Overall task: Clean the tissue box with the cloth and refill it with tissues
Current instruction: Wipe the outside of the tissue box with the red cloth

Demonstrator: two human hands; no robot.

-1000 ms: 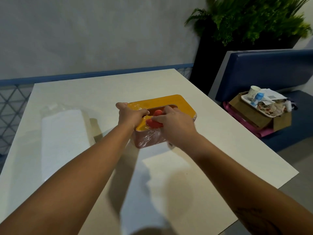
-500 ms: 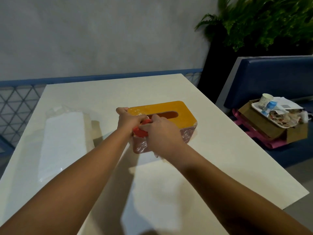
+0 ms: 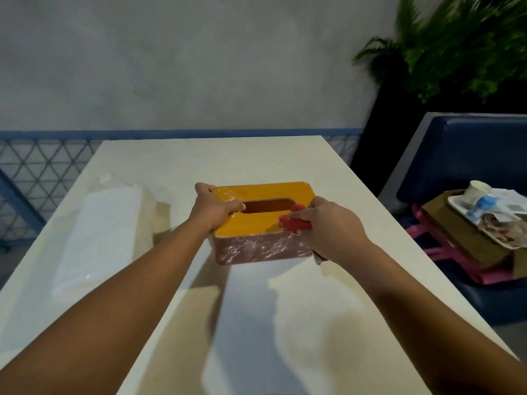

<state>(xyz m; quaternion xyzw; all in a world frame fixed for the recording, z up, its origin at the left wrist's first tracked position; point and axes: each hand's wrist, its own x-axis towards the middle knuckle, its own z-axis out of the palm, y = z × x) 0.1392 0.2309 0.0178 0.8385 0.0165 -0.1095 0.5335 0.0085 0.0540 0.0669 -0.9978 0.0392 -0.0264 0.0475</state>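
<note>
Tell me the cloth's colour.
The cloth is red, held by the right hand on the tissue box; head view.

Table (image 3: 176,161): you had a white top running toward a grey wall.
Bench (image 3: 467,155): blue, padded, right of your table.
Cardboard box (image 3: 462,232): right of the table, carrying a littered tray (image 3: 454,199) and paper cup (image 3: 477,188).
Plant (image 3: 456,47): beyond the table's far right corner.

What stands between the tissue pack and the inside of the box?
The orange lid sits on the tissue box, leaving only its slot open. The left hand grips the box end nearest the tissue pack; bare table lies between them.
</note>
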